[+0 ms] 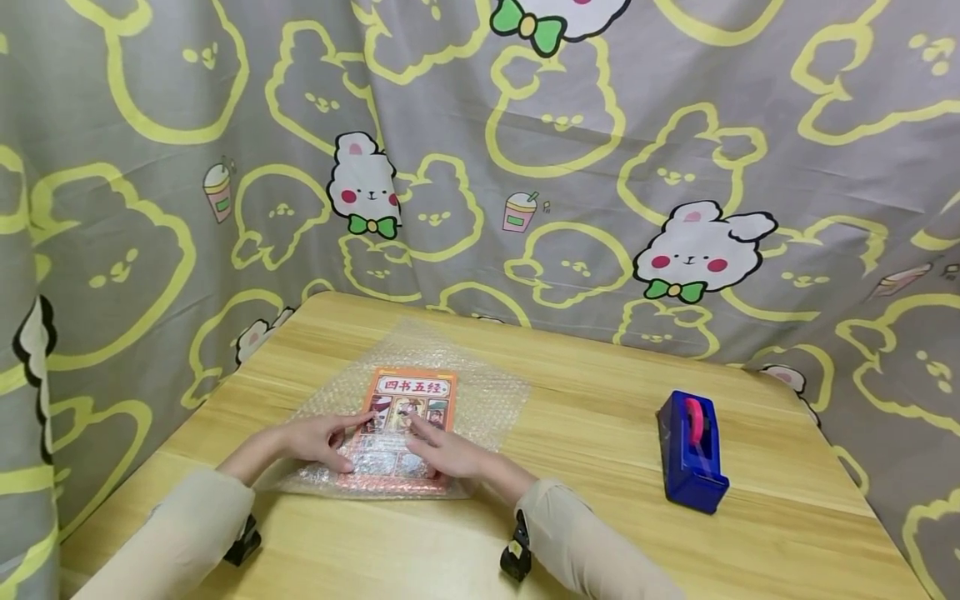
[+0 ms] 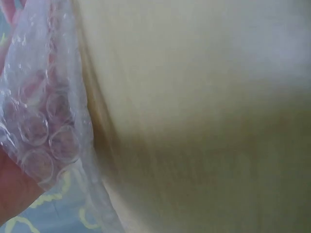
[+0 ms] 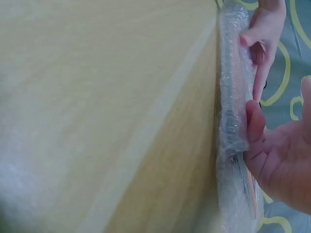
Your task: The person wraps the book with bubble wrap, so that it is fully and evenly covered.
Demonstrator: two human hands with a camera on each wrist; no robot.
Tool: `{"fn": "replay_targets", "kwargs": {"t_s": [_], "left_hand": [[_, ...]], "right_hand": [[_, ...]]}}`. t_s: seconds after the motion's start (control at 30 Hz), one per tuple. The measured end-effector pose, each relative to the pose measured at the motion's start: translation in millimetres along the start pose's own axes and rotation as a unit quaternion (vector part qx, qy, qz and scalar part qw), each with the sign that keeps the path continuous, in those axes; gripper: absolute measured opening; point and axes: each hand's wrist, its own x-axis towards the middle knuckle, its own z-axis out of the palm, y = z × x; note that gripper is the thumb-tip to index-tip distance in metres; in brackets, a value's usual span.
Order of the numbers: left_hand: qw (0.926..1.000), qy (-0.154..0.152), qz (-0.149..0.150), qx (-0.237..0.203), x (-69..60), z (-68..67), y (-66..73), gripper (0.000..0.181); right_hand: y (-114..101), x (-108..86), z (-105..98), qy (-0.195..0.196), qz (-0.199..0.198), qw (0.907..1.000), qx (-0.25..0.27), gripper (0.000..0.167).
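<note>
An orange book [image 1: 414,386] with a picture cover lies on a sheet of bubble wrap [image 1: 487,392] on the table. A fold of the wrap covers the book's lower part, while its top part is bare. At the book's left edge, my left hand [image 1: 315,439] rests on the wrap with fingers extended. My right hand [image 1: 456,455] lies on the folded wrap at the right side, fingers spread and fairly straight. From the right wrist view, the book's page edges [image 3: 245,182] show beside the right thumb. Clear bubbles [image 2: 46,124] cover much of the hand in the left wrist view.
A blue tape dispenser [image 1: 693,454] with a pink core stands on the right part of the wooden table [image 1: 592,467]. A grey patterned curtain [image 1: 450,108] hangs behind the table and along both sides.
</note>
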Motion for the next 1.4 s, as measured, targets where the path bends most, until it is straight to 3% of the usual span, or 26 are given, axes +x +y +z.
{"fn": "replay_targets", "kwargs": {"t_s": [0.13,0.27,0.43,0.6,0.87,1.07,1.4], "left_hand": [[0.9982,-0.011,0.053,0.024,0.1,2.0,-0.3,0.088],[0.9950,-0.024,0.085,0.045,0.5,4.2,1.3,0.084],[0.9942,-0.036,0.072,0.072,0.6,5.1,8.5,0.077],[0.9954,-0.061,0.056,0.048,5.2,4.0,14.1,0.075],[0.9950,-0.080,0.043,0.042,7.4,-0.2,13.7,0.074],[0.9954,-0.077,0.050,0.029,7.6,-0.5,12.6,0.075],[0.9969,-0.075,0.023,0.013,5.1,2.2,12.8,0.074]], "right_hand": [[-0.3,2.3,-2.1,0.006,0.025,0.9985,0.049,0.062],[-2.0,3.3,-3.8,0.006,0.040,0.9959,0.081,0.064],[-1.6,4.6,-7.2,0.001,0.053,0.9929,0.107,0.064],[7.6,8.6,-14.5,-0.023,0.053,0.9869,0.150,0.064],[20.3,17.6,-27.4,-0.057,0.077,0.9679,0.232,0.067],[32.1,27.2,-48.4,-0.014,0.085,0.9628,0.256,0.075],[56.8,41.8,-89.4,0.062,0.056,0.9743,0.209,0.066]]}}
